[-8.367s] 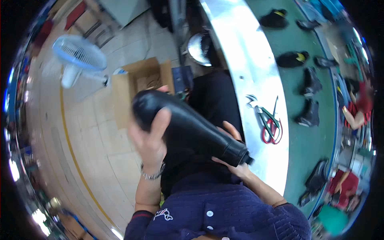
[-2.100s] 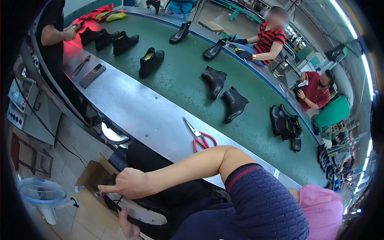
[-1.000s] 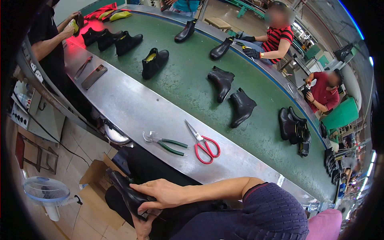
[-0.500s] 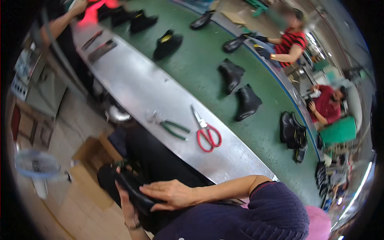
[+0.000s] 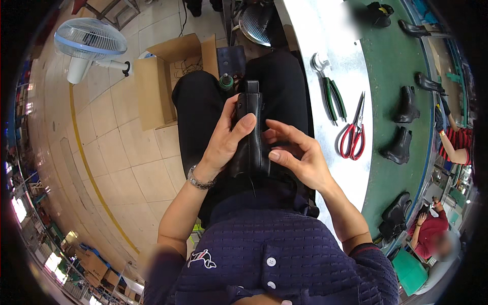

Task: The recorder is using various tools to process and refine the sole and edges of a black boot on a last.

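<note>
A black leather ankle boot (image 5: 249, 145) lies over my lap, its narrow strap-like end pointing away from me. My left hand (image 5: 223, 140) grips it from the left, thumb across the top. Beside its right side, my right hand (image 5: 305, 158) is open, fingers curved and apart; whether a fingertip touches the leather I cannot tell. A thin dark thread hangs near the boot's lower end. To the right, red-handled scissors (image 5: 352, 137) and green-handled pincers (image 5: 331, 94) rest on a metal table (image 5: 351, 183).
Beyond the table, a green conveyor belt (image 5: 378, 119) carries several black boots, including one boot (image 5: 398, 146). Co-workers sit along its far side. An open cardboard box (image 5: 152, 96) and a white-blue fan (image 5: 90, 43) stand on the floor to the left.
My view has swung round, so my lap is now central. My right hand has come off the boot's surface, where it lay before. The left hand still holds the boot.
</note>
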`<action>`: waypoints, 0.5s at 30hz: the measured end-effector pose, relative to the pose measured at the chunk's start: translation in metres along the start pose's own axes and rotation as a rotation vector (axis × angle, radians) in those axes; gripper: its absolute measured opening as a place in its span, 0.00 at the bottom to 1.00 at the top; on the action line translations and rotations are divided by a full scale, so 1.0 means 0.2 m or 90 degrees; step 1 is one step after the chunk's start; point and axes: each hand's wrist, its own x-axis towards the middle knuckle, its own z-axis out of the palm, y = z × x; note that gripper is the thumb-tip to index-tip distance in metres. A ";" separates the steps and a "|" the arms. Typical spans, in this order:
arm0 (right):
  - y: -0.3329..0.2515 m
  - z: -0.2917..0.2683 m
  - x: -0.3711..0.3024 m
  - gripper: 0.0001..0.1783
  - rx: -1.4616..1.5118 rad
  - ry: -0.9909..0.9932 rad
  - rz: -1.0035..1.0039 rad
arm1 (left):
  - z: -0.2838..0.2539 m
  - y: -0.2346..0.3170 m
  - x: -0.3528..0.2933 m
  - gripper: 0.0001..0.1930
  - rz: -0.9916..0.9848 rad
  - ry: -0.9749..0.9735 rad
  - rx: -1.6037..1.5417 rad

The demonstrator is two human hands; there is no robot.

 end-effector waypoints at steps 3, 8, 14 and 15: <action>-0.01 0.01 0.02 0.36 0.013 0.029 -0.004 | 0.02 0.01 -0.01 0.31 -0.014 -0.004 -0.019; -0.06 -0.01 0.02 0.37 -0.064 -0.006 0.006 | -0.02 0.00 -0.01 0.48 0.015 -0.081 -0.005; -0.03 -0.04 0.03 0.32 -0.050 0.039 -0.025 | -0.22 -0.19 -0.13 0.71 0.020 -0.273 0.172; -0.03 -0.04 0.04 0.32 -0.052 0.048 -0.027 | -0.21 -0.21 -0.14 0.71 -0.034 -0.233 0.230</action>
